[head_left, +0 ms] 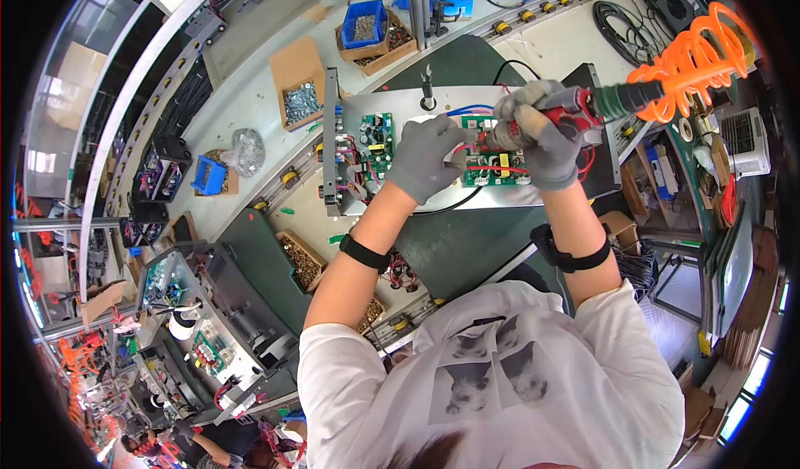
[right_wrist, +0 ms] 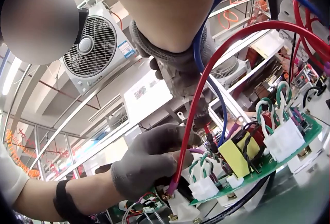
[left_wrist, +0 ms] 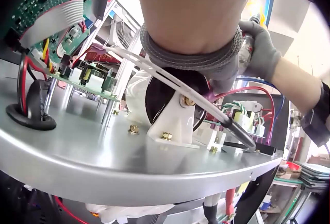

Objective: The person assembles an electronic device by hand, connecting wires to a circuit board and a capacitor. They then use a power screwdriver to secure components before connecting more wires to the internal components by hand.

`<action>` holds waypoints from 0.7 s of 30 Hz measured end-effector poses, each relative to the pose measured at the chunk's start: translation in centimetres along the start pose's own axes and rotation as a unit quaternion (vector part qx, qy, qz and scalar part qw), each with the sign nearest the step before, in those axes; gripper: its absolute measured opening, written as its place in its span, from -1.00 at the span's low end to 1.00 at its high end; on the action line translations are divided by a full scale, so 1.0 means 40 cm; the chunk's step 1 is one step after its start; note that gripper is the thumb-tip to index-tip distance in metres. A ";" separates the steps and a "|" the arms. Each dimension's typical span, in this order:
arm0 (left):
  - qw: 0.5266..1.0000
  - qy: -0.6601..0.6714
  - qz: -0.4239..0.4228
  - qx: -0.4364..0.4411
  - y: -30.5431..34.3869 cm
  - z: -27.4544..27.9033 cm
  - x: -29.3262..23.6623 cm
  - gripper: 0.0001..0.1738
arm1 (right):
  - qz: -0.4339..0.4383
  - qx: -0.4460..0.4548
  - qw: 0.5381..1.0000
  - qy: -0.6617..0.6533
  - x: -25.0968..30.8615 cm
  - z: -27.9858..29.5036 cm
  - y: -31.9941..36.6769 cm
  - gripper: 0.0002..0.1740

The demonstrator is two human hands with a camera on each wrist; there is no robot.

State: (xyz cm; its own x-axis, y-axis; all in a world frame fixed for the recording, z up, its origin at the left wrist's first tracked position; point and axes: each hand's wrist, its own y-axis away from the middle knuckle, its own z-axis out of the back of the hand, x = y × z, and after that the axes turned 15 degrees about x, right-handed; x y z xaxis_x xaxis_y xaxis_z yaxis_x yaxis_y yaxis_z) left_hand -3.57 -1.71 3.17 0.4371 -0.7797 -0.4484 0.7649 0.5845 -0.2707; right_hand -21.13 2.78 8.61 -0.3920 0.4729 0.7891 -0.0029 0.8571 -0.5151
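Observation:
My gloved right hand (head_left: 550,154) grips a red air screwdriver (head_left: 573,106), its nose pointing down-left at the right-hand circuit board (head_left: 510,179). Beside the nose, my gloved left hand (head_left: 427,160) pinches the purple-sleeved end of a red cable (left_wrist: 258,88). In the right wrist view the left fingertips lie behind the cable loop, close by a yellow transformer (right_wrist: 241,158) and white connectors. Both boards are mounted on a silver metal chassis (head_left: 400,102). The left wrist view shows a white bracket (left_wrist: 178,123) with brass-coloured bolts under the left hand. The screwdriver's tip is hidden.
An orange coiled hose (head_left: 700,52) runs from the screwdriver to the upper right. Left of the chassis stand a cardboard box of screws (head_left: 302,102) and a blue bin (head_left: 210,175). A second open chassis (head_left: 225,319) sits lower left. A black cable (head_left: 454,209) lies along the chassis edge.

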 end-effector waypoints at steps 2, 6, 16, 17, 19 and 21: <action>1.000 -0.003 -0.022 0.021 -0.002 -0.009 0.012 -0.77 | -0.006 -0.008 1.000 -0.009 -0.002 -0.004 -0.007 -0.88; 0.999 0.009 -0.020 0.023 -0.012 -0.010 0.010 -0.85 | -0.066 -0.007 0.998 0.022 0.002 -0.010 -0.016 -0.85; 0.992 -0.073 -0.032 0.096 -0.036 -0.005 0.013 -0.93 | -0.147 0.007 0.986 0.077 -0.010 -0.045 -0.037 -0.79; 0.992 -0.064 -0.028 0.103 -0.037 -0.003 0.010 -0.93 | -0.138 0.002 0.983 0.118 -0.014 -0.057 -0.044 -0.78; 0.992 -0.054 -0.023 0.108 -0.043 0.000 0.007 -0.93 | -0.164 -0.012 0.977 0.133 -0.013 -0.071 -0.051 -0.80; 0.987 -0.065 -0.012 0.144 -0.048 0.001 0.005 -0.94 | -0.150 -0.022 0.979 0.134 -0.022 -0.067 -0.051 -0.80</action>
State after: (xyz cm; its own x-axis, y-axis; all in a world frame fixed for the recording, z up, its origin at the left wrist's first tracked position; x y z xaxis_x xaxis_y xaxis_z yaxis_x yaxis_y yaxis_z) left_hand -4.94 -3.01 3.63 0.4596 -0.8259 -0.3265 0.8705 0.4919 -0.0189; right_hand -18.31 1.18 9.87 -0.1248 0.2304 0.9651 -0.0383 0.9708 -0.2367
